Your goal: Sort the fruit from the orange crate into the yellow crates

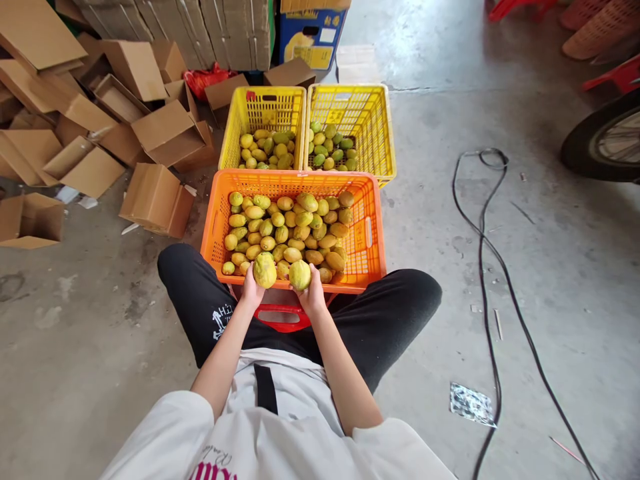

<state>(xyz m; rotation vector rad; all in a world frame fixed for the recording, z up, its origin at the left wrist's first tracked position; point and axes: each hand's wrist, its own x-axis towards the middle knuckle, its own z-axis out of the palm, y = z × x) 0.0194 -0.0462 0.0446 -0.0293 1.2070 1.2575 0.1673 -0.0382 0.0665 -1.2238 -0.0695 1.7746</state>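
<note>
Center frame, a person's left hand (251,291) grips a yellow-green fruit (265,270) while the right hand (315,293) grips another fruit (300,275), both at the near rim of an orange crate (363,200) of similar fruit (281,235). 2 yellow crates (277,113) stand at top center; cardboard boxes (165,133) litter the upper left.

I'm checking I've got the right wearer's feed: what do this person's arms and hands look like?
The left hand and right hand are bare, with no gloves or wristbands showing. The left forearm and right forearm are uncovered, with no cables on them. The left sleeve and right sleeve are short, loose and pale greyish white, with no marking visible.
</note>
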